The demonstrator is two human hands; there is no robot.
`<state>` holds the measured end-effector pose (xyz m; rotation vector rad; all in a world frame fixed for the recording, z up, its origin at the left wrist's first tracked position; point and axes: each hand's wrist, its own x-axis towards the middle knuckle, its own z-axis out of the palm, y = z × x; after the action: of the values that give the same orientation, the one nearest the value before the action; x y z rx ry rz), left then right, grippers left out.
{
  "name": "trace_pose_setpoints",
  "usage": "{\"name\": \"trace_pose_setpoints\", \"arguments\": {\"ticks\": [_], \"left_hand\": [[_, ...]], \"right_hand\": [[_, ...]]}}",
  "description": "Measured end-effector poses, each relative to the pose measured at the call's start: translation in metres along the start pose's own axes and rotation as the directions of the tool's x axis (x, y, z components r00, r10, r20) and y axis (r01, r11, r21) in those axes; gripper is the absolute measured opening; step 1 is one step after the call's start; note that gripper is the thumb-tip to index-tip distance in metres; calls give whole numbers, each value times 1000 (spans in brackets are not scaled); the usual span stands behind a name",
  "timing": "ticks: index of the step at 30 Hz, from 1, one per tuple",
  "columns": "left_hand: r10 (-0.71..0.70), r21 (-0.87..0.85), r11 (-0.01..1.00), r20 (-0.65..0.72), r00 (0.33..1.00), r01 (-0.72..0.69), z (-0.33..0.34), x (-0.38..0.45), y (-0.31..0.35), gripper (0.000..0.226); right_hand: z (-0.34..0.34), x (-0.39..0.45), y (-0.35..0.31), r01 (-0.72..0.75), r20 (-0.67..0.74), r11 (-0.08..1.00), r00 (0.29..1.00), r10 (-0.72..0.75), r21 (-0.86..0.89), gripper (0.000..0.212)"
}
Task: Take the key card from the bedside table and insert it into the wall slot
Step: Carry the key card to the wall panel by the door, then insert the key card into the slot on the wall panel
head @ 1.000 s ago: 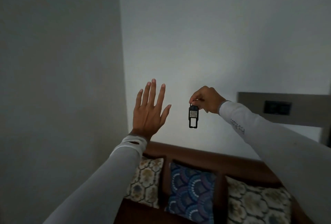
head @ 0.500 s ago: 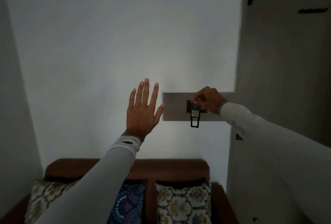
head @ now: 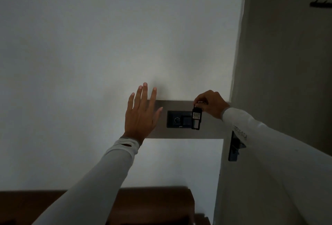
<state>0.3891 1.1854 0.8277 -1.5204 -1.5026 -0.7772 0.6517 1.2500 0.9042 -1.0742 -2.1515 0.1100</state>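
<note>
The key card (head: 196,120) is showing a black frame around a pale grey square label with a faint pattern too blurred to read. The switch plate (head: 179,119) behind it is looking black with a dial ringed in small light dots, and it is sitting on a grey-brown panel (head: 210,131). The wall (head: 107,45) is appearing plain white. Both sleeves (head: 100,179) are showing white, the right one with grey lettering. The headboard (head: 152,205) is reading dark reddish brown.

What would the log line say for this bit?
right hand: pinching key card | card: hanging before wall panel, not inserted | left hand: open, empty
</note>
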Motion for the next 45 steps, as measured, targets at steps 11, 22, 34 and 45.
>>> {"name": "trace_pose_setpoints", "arguments": {"ticks": [11, 22, 34, 45], "left_hand": [[50, -12, 999, 24, 998, -49, 140, 62, 13, 72], [52, 55, 997, -57, 997, -49, 228, 95, 9, 67], [24, 86, 996, -128, 992, -13, 256, 93, 9, 68], [-2, 74, 997, -104, 995, 10, 249, 91, 13, 67]], "right_hand": [[58, 100, 84, 44, -12, 998, 999, -43, 38, 12], [95, 155, 134, 162, -15, 981, 987, -161, 107, 11], [103, 151, 144, 239, -88, 970, 968, -234, 49, 15], [131, 120, 163, 317, -282, 904, 874, -396, -286, 19]]}}
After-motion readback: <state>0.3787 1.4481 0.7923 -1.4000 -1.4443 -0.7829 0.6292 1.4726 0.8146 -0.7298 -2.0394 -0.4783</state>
